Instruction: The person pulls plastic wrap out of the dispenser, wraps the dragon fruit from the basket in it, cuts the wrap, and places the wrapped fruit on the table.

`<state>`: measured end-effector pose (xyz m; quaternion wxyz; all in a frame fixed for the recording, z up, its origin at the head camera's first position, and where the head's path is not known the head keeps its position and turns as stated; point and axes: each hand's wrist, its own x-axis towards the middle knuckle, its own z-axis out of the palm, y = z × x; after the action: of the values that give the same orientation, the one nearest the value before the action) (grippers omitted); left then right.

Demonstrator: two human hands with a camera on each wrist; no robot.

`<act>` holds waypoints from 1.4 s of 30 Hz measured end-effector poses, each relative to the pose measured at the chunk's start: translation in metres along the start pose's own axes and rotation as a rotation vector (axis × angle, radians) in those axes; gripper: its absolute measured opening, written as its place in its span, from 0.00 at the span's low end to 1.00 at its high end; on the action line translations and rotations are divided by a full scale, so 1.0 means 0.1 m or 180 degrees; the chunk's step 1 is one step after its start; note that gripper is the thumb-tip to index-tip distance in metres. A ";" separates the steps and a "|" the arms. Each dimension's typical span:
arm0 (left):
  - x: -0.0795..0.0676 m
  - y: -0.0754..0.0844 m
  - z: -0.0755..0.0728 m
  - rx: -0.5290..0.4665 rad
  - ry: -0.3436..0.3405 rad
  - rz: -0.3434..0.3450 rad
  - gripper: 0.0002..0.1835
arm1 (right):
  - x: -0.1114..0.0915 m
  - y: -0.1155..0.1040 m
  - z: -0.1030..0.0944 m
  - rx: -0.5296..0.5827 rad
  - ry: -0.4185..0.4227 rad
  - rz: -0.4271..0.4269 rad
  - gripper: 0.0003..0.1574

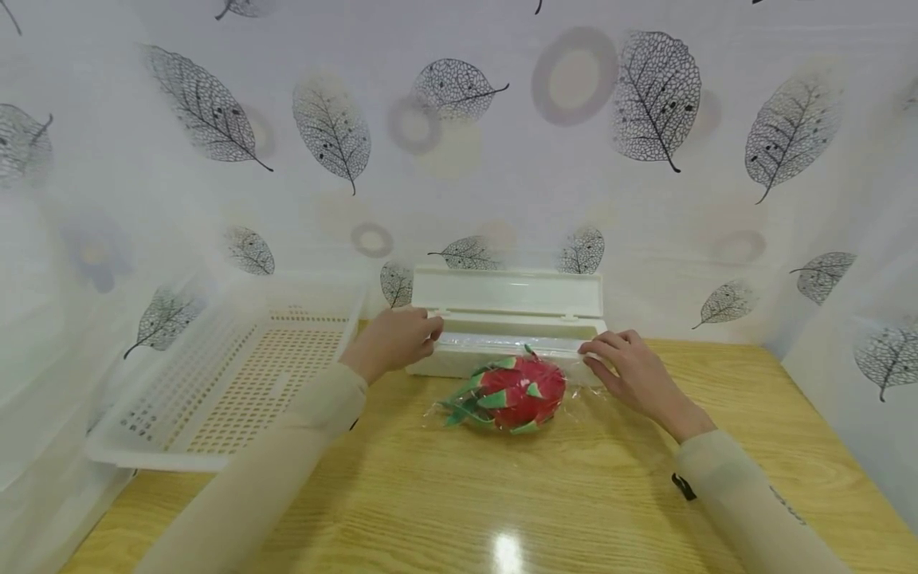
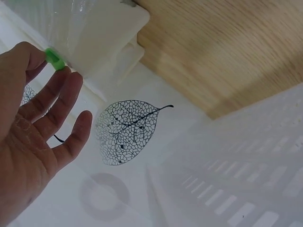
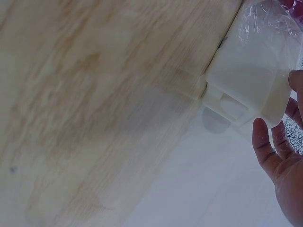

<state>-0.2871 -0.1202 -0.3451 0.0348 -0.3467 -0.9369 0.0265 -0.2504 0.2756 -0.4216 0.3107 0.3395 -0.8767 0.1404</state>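
A white cling film dispenser box stands at the back of the table with its lid raised. My left hand is at the box's left end, pinching a small green slide cutter between thumb and fingertips. At the opposite end, my right hand grips the corner of the box, with the thumb on its front edge. Clear film stretches from the box over a red dragon fruit with green scales, which lies on the table in front.
On the left sits a white perforated plastic basket, beside my left forearm. A pale sheet printed with leaves hangs behind and around the wooden table. The box stands close to that sheet.
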 end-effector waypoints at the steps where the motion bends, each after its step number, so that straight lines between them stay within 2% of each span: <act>1: -0.01 0.01 0.00 0.0038 0.0020 0.0000 0.06 | 0.00 0.00 0.00 0.0003 0.0000 0.0004 0.13; 7: -0.04 0.01 0.03 0.0188 0.0087 -0.0008 0.06 | 0.00 0.00 0.00 -0.0003 -0.0009 0.0015 0.13; 14: -0.07 -0.02 0.07 0.0156 0.0208 0.0023 0.05 | 0.00 0.00 0.00 0.0022 0.0002 0.0032 0.13; 18: -0.08 -0.01 0.07 0.0245 0.0329 0.0077 0.03 | 0.00 -0.01 0.00 0.0016 0.0012 0.0026 0.14; 24: -0.10 -0.01 0.06 0.0305 0.0389 0.0067 0.03 | 0.00 -0.01 0.01 0.0002 0.0016 0.0041 0.14; 28: -0.12 -0.03 0.05 0.0145 0.0301 -0.0057 0.04 | -0.01 -0.02 0.00 0.0015 0.0010 0.0069 0.13; 32: -0.12 -0.03 0.03 -0.0015 0.0078 -0.0231 0.05 | -0.01 -0.01 -0.02 0.0034 0.0021 0.0088 0.13; 35: -0.12 0.03 -0.01 0.0161 0.0123 -0.0247 0.07 | -0.01 -0.02 -0.04 0.0018 0.0038 0.0096 0.14; 38: -0.14 0.15 -0.03 0.0313 0.0388 -0.0140 0.06 | 0.00 -0.03 -0.05 -0.0021 0.0020 0.0074 0.15; 40: -0.17 0.24 -0.01 0.0199 0.0545 -0.0054 0.04 | 0.01 -0.05 -0.05 -0.0041 -0.0014 0.0051 0.14; 42: -0.21 0.34 0.02 -0.0064 0.0570 -0.0124 0.04 | 0.02 -0.07 -0.06 -0.0032 -0.0080 0.0063 0.13</act>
<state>-0.2500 -0.1082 -0.3507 0.1154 -0.3297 -0.9369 -0.0147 -0.2448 0.2722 -0.4155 0.3000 0.3310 -0.8845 0.1347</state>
